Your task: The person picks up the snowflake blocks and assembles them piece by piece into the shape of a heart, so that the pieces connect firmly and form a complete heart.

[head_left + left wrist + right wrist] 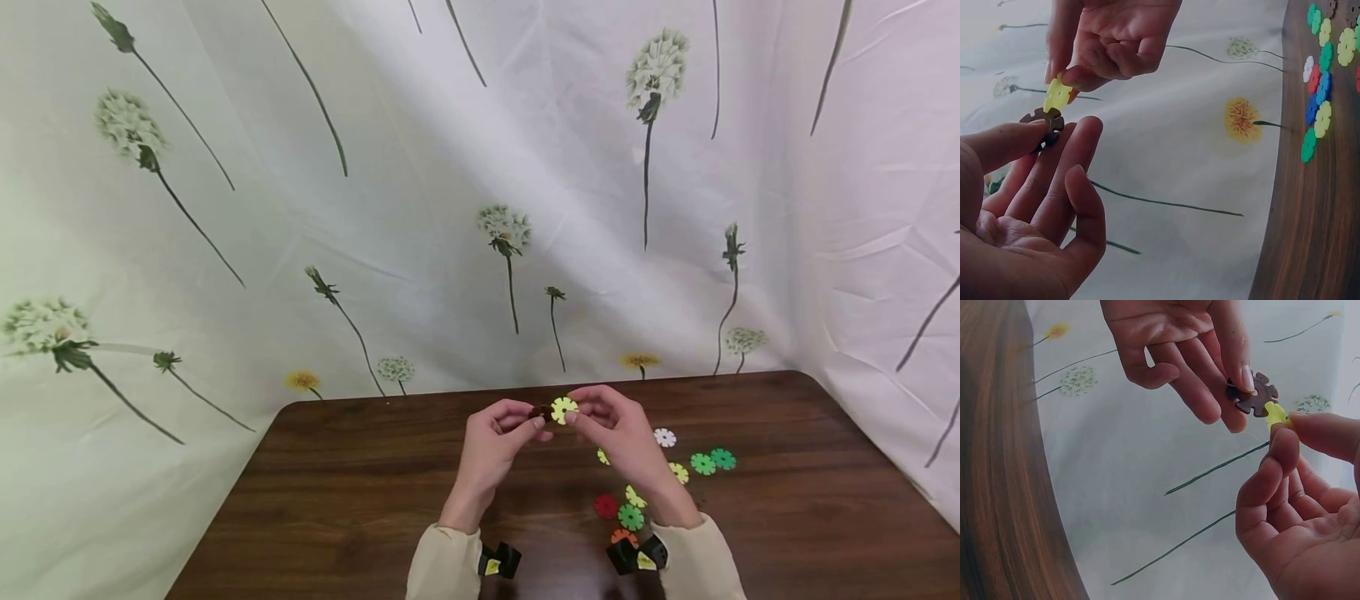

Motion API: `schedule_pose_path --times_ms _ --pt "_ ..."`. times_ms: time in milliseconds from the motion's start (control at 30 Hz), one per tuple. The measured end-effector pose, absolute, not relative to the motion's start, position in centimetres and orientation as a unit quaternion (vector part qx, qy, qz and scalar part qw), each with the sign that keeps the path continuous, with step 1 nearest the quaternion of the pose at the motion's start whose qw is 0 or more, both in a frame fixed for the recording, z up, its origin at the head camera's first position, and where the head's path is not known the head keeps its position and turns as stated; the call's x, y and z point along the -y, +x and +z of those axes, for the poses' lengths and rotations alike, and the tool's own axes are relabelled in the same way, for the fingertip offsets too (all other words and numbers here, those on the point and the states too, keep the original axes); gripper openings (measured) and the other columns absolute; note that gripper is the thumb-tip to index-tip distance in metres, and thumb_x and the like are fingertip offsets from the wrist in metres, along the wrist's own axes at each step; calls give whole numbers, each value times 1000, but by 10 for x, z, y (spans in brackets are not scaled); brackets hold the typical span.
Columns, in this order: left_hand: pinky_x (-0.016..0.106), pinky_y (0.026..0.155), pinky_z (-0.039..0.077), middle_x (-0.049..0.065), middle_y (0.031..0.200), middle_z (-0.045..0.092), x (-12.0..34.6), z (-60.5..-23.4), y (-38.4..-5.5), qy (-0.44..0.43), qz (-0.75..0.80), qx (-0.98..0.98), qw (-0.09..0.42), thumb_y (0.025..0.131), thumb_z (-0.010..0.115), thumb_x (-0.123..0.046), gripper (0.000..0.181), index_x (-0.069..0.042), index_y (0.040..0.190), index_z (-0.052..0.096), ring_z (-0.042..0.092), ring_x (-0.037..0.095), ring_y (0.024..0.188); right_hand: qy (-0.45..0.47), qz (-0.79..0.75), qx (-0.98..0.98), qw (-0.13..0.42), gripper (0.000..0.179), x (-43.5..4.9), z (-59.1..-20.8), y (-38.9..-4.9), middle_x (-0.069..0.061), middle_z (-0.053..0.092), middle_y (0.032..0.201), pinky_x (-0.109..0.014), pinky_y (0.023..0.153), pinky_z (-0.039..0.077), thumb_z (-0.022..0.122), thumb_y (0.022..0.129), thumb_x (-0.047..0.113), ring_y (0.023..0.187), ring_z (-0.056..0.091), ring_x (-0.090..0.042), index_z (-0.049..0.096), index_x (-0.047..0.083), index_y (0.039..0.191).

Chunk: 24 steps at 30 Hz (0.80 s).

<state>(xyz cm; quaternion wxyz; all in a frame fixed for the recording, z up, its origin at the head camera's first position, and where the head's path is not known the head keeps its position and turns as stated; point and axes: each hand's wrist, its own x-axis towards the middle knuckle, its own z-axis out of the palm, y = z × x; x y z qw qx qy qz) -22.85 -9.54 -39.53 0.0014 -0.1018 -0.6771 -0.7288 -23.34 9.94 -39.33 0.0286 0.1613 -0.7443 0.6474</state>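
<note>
My left hand (486,450) pinches a dark brown notched plastic disc (1261,397) between thumb and fingers, its other fingers spread loosely in the left wrist view. With thumb and forefinger, my right hand (622,437) grips a yellow notched disc (562,406). Both discs are held up over the far part of the table, their rims meeting at an angle in the right wrist view. There the yellow disc (1275,415) overlaps a notch of the brown one. Fingertips hide part of each disc.
On the brown wooden table (360,483), several loose notched discs lie under and beside my right forearm, among them a red disc (606,506), a green disc (631,517) and a white disc (664,437). A dandelion-print cloth (420,250) hangs behind the table's far edge.
</note>
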Motion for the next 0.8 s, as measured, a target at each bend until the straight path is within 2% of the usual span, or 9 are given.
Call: schedule_pose_path --times_ms 200,400,500,667,800 --pt "36 85 57 23 101 70 97 -397 -230 -95 -715 692 18 86 73 -11 22 3 103 69 72 31 87 158 656 737 18 32 -97 -395 -234 -24 64 98 -33 72 58 67 91 19 77 67 -26 59 2 117" --pt "26 81 56 16 97 72 100 -397 -231 -91 -695 712 39 85 73 -14 20 -1 100 73 71 24 87 157 669 726 14 32 -95 -396 -234 -22 65 97 -29 74 58 68 91 18 82 69 -30 61 0 117" --pt "25 80 56 17 96 72 100 -397 -231 -92 -693 713 50 85 74 -12 18 0 98 74 71 19 84 156 670 725 19 32 -94 -396 -233 -21 65 96 -28 74 58 68 91 17 80 69 -29 62 0 116" --pt "25 80 56 17 95 73 99 -398 -231 -87 -689 717 61 83 75 -13 18 -1 97 75 72 20 84 149 669 727 25 31 -93 -397 -233 -22 65 95 -28 75 58 68 91 17 75 69 -24 64 0 116" --pt "25 79 56 16 95 73 100 -397 -231 -85 -688 718 62 83 76 -13 18 -1 96 75 72 20 84 145 669 728 27 32 -93 -397 -232 -22 66 95 -28 74 58 69 89 17 74 69 -25 65 -1 115"
